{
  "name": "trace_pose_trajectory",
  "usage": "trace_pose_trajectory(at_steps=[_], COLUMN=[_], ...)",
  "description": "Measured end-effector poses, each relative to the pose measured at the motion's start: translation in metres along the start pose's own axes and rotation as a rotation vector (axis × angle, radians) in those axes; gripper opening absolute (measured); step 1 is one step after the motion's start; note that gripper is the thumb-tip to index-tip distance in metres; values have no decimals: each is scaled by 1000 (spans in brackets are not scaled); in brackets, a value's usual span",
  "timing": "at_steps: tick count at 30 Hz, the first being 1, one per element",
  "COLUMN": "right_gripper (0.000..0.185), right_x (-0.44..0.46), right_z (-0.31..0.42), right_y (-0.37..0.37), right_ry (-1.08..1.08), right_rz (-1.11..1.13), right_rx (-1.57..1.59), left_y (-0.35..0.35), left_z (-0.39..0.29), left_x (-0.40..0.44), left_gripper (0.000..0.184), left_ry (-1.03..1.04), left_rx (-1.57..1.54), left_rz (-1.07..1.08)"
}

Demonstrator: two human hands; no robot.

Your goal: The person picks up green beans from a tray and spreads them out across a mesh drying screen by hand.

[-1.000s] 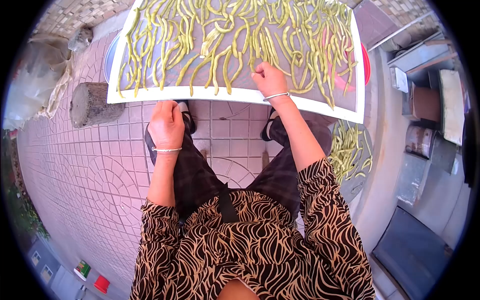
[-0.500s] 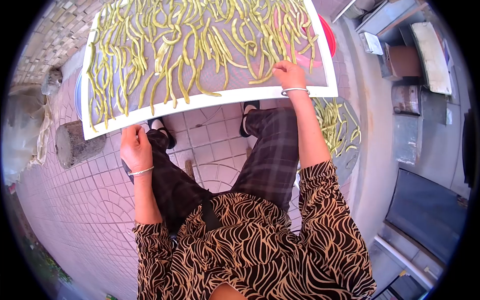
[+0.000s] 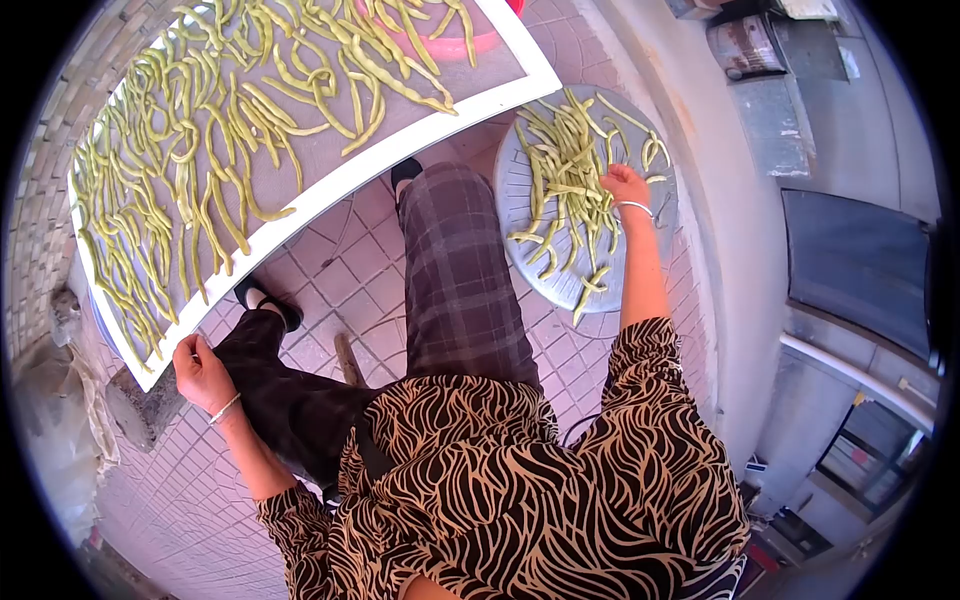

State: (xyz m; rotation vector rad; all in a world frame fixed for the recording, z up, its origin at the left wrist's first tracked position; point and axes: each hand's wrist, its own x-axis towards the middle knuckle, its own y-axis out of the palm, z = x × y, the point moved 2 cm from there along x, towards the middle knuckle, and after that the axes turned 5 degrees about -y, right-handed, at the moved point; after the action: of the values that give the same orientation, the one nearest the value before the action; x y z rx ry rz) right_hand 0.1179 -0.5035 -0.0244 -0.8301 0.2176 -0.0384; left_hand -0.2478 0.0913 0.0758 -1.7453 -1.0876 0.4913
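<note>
Green beans (image 3: 285, 85) lie spread over a mesh screen with a white frame (image 3: 330, 190) at the upper left. On the right, a round grey tray (image 3: 515, 260) carries a loose pile of green beans (image 3: 565, 165). My right hand (image 3: 628, 188) is over the right side of this pile, fingers bent together; what they hold, if anything, is too small to make out. Just below the frame's lower left corner is my left hand (image 3: 203, 375), its fingers curled together, with their contents unclear.
A red basin (image 3: 460, 45) shows through and beyond the screen. A log (image 3: 140, 410) and a plastic sheet (image 3: 60, 430) are at the left. My legs (image 3: 460, 270) are between the screen and the tray. Metal sheets (image 3: 775, 120) stand at the right.
The view has turned to the right, bringing the round tray fully into sight. My right hand has moved from the screen's beans to the pile on the tray. My left hand stays near the frame's corner.
</note>
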Motion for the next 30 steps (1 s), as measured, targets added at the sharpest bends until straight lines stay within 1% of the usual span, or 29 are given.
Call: trace_pose_trajectory(at_steps=[1,2,5,6,7,9,10,13,16,19,22,25,28,30], right_gripper=[46,55,64,77,79,82,89,92,96,93,83,69,58,55], right_x=[-2,-11,-28,-25,-25,-37,-32,-40,-42,-40,-23,-6,-14,-20], right_z=[-17,-15,-8,-15,-22,6,-12,16,17,18,-12,-25,-19,-15], right_y=[5,7,19,25,27,29,35,30,42,47,45,38,39,45], right_ry=[-18,5,-98,-76,-19,96,91,169,176,199,80,26,-8,-12], right_rz=[14,39,43,120,149,210,244,260,222,119,161,285,171,133], right_rx=[-45,-165,-507,-588,-643,-752,-768,-786,-753,-739,-708,-701,-657,-734], left_y=[0,1,2,2,2,2,3,3,4,4,4,4,4,5], left_z=[-3,-4,-1,-2,-2,-4,-2,-6,-10,-8,-6,-9,-9,-9], left_x=[-1,-1,1,1,1,1,1,1,1,3,3,4,5,5], left_gripper=[7,7,9,9,9,9,9,10,10,10,10,13,14,14], left_ry=[9,18,33,33,32,31,41,41,52,61,62,21,14,29], left_rx=[20,41,86,100,116,129,128,152,192,193,212,222,243,237], left_rz=[1,0,5,11,16,27,27,38,52,68,72,104,117,109])
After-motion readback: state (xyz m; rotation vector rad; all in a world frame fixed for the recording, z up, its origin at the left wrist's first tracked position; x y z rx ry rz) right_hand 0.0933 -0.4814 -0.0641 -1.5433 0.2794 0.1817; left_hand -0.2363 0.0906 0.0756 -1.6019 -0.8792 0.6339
